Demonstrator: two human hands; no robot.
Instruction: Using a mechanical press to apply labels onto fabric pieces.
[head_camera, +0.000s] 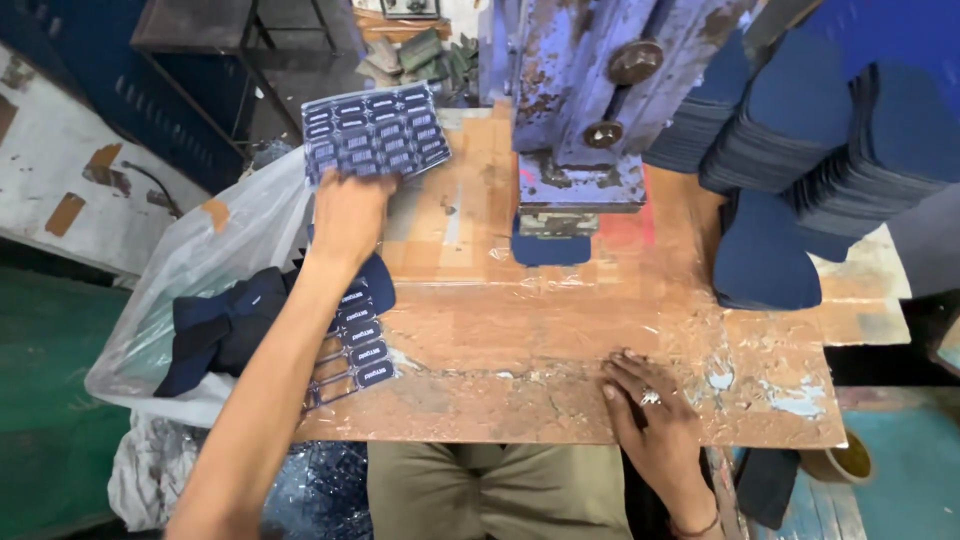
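Scene lit evenly from overhead, daylight-ish. Glare seen on plastic-wrapped tabletop (560, 340) and clear bag (200, 270). Shadows kept soft. Edges bent by wide lens, corners kinda smeared.

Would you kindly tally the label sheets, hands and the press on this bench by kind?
Label sheets: 2, one held up, one lying flat
Hands: 2, left hand, right hand
Blue press: 1
Total: 5

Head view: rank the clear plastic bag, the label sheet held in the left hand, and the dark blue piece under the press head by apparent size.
1. clear plastic bag, largest by far.
2. label sheet gripped by the left hand.
3. dark blue piece under the press head, smallest, though partly hidden, so its full size is unsure.
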